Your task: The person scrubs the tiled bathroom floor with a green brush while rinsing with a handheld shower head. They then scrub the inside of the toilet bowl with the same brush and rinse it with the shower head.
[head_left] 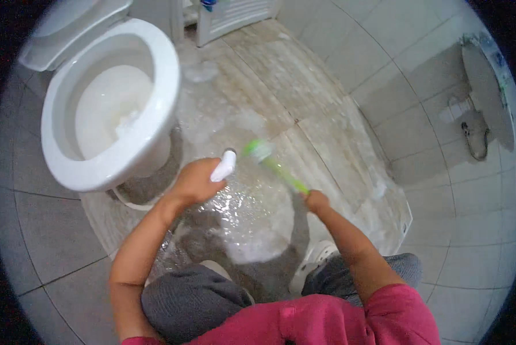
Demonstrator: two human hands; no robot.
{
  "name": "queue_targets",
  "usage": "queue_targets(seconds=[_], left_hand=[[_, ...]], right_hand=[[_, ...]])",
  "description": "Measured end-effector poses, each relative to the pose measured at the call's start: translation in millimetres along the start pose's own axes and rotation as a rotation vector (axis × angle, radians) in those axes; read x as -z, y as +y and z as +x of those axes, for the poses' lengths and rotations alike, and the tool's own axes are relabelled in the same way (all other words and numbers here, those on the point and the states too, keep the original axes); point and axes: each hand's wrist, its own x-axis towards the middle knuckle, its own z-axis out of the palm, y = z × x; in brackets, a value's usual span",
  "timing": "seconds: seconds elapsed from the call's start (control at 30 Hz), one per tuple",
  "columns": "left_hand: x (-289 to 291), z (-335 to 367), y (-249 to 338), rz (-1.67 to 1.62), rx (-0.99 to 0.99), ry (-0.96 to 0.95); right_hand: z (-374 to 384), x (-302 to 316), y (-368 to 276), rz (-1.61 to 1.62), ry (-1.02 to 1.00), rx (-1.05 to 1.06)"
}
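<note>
My left hand (197, 181) is closed around a white handheld sprayer (225, 165), its head pointing away from me over the wet floor. In my right hand (316, 201) is the light green handle of a brush (286, 175). The brush head (261, 150), green and whitish, is slightly blurred and lies just right of the sprayer, apart from it. Whether its bristles touch the floor I cannot tell. Below both tools, water and foam (258, 236) spread over the beige floor tiles (315, 138).
A white toilet (169, 75) with its lid raised stands at the left. A white louvered door (235, 17) is at the back. Grey tiled walls (384, 75) rise on the right, with a mirror (488, 92). My feet are in white clogs (312, 267) near the foam.
</note>
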Motion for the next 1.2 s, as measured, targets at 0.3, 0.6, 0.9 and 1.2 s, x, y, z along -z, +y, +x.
queue_targets(seconds=[0.3, 0.6, 0.9, 1.2], left_hand=[[23.6, -28.9, -21.7, -0.018, 0.015, -0.027], [-0.2, 21.4, -22.0, -0.013, -0.042, -0.104], [-45.1, 101.5, -29.8, 0.190, -0.011, -0.074], [-69.0, 153.4, -17.5, 0.279, 0.260, -0.130]], right_hand=[[54.1, -5.1, -137.0, -0.074, -0.120, 0.331], [161.2, 111.7, -59.6, -0.290, -0.080, 0.162], [129.8, 51.7, 26.8, -0.086, -0.104, 0.542], [371.3, 134.6, 128.9, 0.463, 0.369, -0.220]])
